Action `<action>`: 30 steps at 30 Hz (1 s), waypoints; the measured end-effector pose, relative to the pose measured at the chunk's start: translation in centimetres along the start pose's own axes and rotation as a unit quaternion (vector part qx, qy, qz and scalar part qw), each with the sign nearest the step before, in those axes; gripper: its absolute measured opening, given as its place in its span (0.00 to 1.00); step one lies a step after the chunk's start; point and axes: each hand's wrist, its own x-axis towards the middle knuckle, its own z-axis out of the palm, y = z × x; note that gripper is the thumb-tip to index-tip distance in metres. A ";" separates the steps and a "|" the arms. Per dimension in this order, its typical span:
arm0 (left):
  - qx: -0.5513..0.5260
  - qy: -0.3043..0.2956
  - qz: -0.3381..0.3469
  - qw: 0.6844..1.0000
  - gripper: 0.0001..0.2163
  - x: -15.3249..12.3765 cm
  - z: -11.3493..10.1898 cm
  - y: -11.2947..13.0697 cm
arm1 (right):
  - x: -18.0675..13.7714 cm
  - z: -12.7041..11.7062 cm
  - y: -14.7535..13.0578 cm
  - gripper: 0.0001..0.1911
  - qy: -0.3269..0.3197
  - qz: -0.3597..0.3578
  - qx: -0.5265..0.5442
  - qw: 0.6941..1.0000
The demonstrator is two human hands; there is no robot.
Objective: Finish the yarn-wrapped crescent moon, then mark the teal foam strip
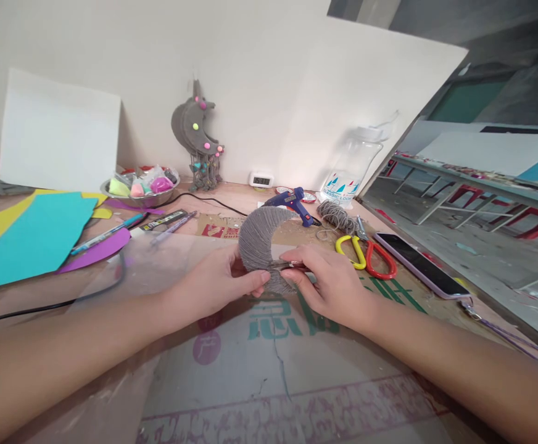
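Observation:
A grey yarn-wrapped crescent [260, 242] stands upright over the cardboard-covered table [269, 370]. My left hand [218, 285] grips its lower left side, fingers closed around it. My right hand [331, 285] pinches a thin dark pointed tool [284, 265] and presses it against the crescent's lower edge. Both hands meet at the bottom tip of the crescent.
Red and yellow scissors [366, 253], a phone [421, 264], a blue glue gun [292, 202] and a grey yarn coil [336, 216] lie to the right. Coloured paper sheets [28, 237], pens and a metal bowl [139, 188] sit left. A finished crescent hanging [197, 132] leans on the wall.

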 end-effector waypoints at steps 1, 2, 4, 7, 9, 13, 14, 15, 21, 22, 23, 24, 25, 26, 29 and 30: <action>0.002 0.002 0.002 1.000 0.07 0.0 0.0 0.0 | 0.0 0.0 0.0 0.07 0.000 -0.003 -0.003 1.000; 0.006 0.004 0.005 1.000 0.07 0.0 0.0 0.0 | 0.0 -0.1 -0.1 0.07 -0.001 -0.006 -0.005 1.000; 0.013 0.006 0.009 1.000 0.07 0.0 0.0 -0.1 | 0.1 -0.1 -0.2 0.07 -0.004 -0.009 -0.011 1.000; 0.021 0.008 0.010 1.000 0.06 -0.1 0.0 -0.2 | 0.2 -0.1 -0.3 0.07 -0.009 -0.010 -0.019 1.000; 0.019 0.008 0.010 1.000 0.06 -0.1 0.0 -0.3 | 0.3 -0.1 -0.3 0.07 -0.010 -0.013 -0.022 1.000; 0.009 0.004 0.003 1.000 0.06 -0.1 0.0 -0.4 | 0.3 -0.1 -0.2 0.07 -0.013 -0.017 -0.022 1.000; 0.010 0.003 0.002 1.000 0.06 -0.1 0.0 -0.4 | 0.3 -0.1 -0.2 0.07 -0.015 -0.016 -0.020 1.000; 0.010 0.003 0.000 1.000 0.07 -0.1 0.0 -0.4 | 0.3 -0.1 -0.2 0.07 -0.016 -0.015 -0.018 1.000; 0.022 0.001 -0.005 1.000 0.06 -0.1 0.0 -0.2 | 0.3 0.0 -0.1 0.07 -0.015 -0.012 0.000 1.000; 0.022 0.002 -0.004 1.000 0.06 0.0 0.0 -0.1 | 0.2 0.1 0.0 0.06 -0.013 -0.009 0.005 1.000; 0.022 0.003 -0.002 1.000 0.06 0.0 0.0 -0.1 | 0.2 0.1 0.0 0.06 -0.009 -0.006 0.012 1.000; 0.020 0.004 0.000 1.000 0.06 0.0 0.0 0.0 | 0.1 0.1 0.0 0.06 -0.005 -0.001 0.018 1.000; 0.019 0.006 0.002 1.000 0.06 0.0 0.0 0.0 | 0.0 0.1 0.1 0.07 0.000 0.008 0.024 1.000; 0.018 0.008 0.003 1.000 0.06 0.0 0.0 0.0 | 0.0 0.0 0.1 0.07 0.007 0.021 0.031 0.999; 0.019 0.014 -0.002 1.000 0.06 0.0 0.0 0.0 | -0.1 -0.1 0.0 0.09 0.014 0.075 0.069 0.995; 0.019 0.014 -0.002 1.000 0.06 0.0 0.0 0.0 | 0.0 -0.2 0.0 0.10 0.009 0.096 0.087 0.991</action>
